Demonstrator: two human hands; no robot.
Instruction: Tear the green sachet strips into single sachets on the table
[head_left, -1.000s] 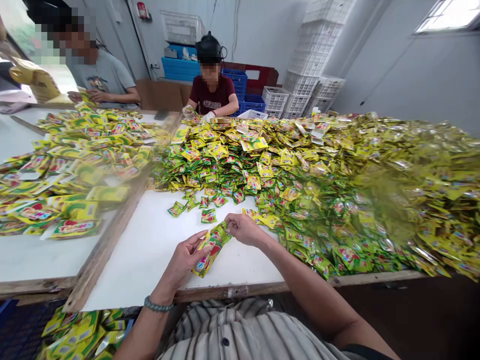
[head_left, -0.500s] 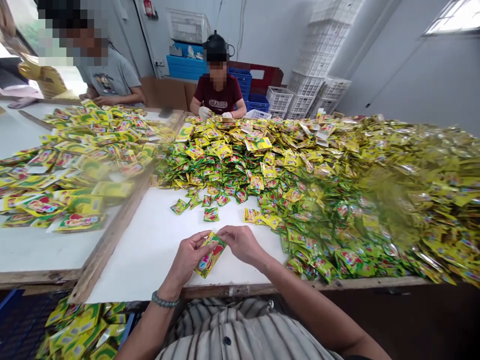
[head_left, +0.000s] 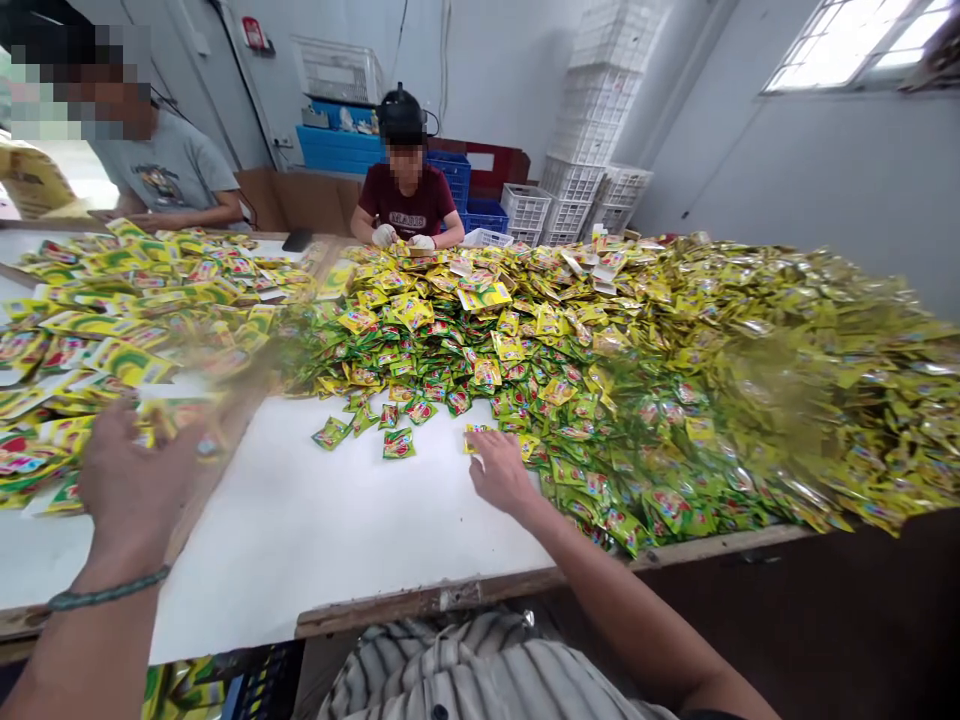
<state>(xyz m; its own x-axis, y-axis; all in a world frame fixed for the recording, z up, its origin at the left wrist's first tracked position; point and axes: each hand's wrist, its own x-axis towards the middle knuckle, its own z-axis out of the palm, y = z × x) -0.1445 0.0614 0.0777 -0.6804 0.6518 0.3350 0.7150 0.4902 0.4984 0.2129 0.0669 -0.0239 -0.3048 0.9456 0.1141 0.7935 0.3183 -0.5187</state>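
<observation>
Two small, glossy yellow plastic packets (head_left: 529,446) lie under and beside the right hand (head_left: 501,472), grip unclear. The left hand (head_left: 135,480) has spread fingers.

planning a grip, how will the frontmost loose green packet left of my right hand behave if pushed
The green packet is probably light and pliable: it looks like a small pouch. Its glossy surface may slide on the smooth tabletop. Lying flat, it seems unlikely to roll.
</observation>
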